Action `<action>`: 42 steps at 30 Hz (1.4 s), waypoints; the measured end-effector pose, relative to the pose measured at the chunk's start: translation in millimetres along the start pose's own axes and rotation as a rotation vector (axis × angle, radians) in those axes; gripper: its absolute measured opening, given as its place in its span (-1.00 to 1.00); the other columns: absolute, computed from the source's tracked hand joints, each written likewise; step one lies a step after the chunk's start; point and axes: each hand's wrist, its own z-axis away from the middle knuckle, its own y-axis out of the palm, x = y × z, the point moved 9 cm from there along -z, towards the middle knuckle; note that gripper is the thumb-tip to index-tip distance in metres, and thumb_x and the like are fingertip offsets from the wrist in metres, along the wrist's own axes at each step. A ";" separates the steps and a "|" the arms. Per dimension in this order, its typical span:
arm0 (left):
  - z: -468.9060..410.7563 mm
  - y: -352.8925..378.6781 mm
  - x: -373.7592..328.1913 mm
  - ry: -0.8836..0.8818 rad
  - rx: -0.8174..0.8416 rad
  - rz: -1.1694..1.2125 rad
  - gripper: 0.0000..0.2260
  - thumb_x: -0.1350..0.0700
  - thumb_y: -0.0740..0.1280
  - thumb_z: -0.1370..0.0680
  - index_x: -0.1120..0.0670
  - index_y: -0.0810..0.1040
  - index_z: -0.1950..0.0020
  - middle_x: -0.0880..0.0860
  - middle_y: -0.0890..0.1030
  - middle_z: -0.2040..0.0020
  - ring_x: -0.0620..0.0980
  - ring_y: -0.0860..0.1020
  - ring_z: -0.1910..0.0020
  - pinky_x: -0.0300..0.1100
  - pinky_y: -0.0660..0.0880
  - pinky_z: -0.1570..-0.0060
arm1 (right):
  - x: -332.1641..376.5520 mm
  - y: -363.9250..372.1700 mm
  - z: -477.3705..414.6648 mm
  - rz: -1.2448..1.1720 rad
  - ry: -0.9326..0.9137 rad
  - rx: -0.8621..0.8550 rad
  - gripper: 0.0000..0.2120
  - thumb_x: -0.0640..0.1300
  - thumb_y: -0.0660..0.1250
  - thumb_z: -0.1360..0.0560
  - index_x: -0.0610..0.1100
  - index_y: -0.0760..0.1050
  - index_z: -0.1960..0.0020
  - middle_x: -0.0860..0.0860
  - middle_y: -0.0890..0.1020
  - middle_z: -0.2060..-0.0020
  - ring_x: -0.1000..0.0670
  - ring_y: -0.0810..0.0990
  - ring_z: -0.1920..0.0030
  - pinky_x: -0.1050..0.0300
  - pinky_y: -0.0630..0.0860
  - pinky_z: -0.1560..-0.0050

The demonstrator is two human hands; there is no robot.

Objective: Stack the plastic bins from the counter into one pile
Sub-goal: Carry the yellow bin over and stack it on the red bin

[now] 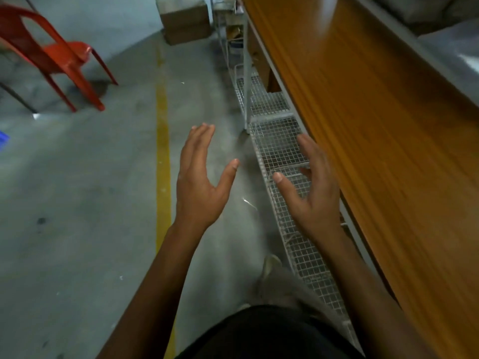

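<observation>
Both my hands are held out in front of me over the floor, holding nothing. My left hand [199,182] has straight fingers and a spread thumb, above the grey concrete. My right hand [311,187] is spread with loosely bent fingers, over the wire mesh shelf beside the wooden counter [375,125]. A small blue shape [4,141], perhaps a bin, shows at the far left edge. No bin is seen on the visible part of the counter.
The wooden counter runs along the right with a low wire mesh shelf [280,141] under it. A yellow floor line [163,151] runs down the middle. A red plastic chair [57,55] stands at the left, cardboard boxes [184,19] at the back.
</observation>
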 end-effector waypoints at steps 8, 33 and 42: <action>-140.9 54.7 59.3 -0.011 -0.048 -0.063 -0.45 -0.04 0.31 -0.58 0.20 0.34 -0.49 0.18 0.38 -0.49 0.13 0.28 -0.53 -0.27 0.15 -0.49 | -46.2 58.0 -156.2 -0.050 -0.029 0.021 -0.29 0.23 0.26 -0.52 -0.09 0.23 -0.55 -0.06 0.32 -0.54 -0.05 0.32 -0.52 -0.26 0.45 -0.35; -517.8 168.7 262.2 -0.052 -0.101 -0.231 -0.49 -0.03 0.31 -0.58 0.19 0.40 -0.46 0.20 0.38 -0.49 0.18 0.25 -0.55 0.09 0.27 -0.48 | -137.0 234.9 -583.1 0.049 -0.087 0.123 -0.39 0.21 0.22 -0.53 -0.08 0.36 -0.48 -0.04 0.36 -0.51 0.01 0.31 -0.51 0.01 0.34 -0.45; -689.3 162.8 407.6 -0.104 -0.094 -0.213 -0.47 -0.06 0.30 -0.58 0.18 0.40 -0.47 0.18 0.38 -0.50 0.14 0.24 -0.55 -0.01 0.21 -0.52 | -164.7 360.5 -743.2 0.032 -0.038 0.140 -0.38 0.19 0.27 -0.52 -0.10 0.36 -0.49 -0.06 0.36 -0.51 0.00 0.29 -0.53 -0.14 0.36 -0.46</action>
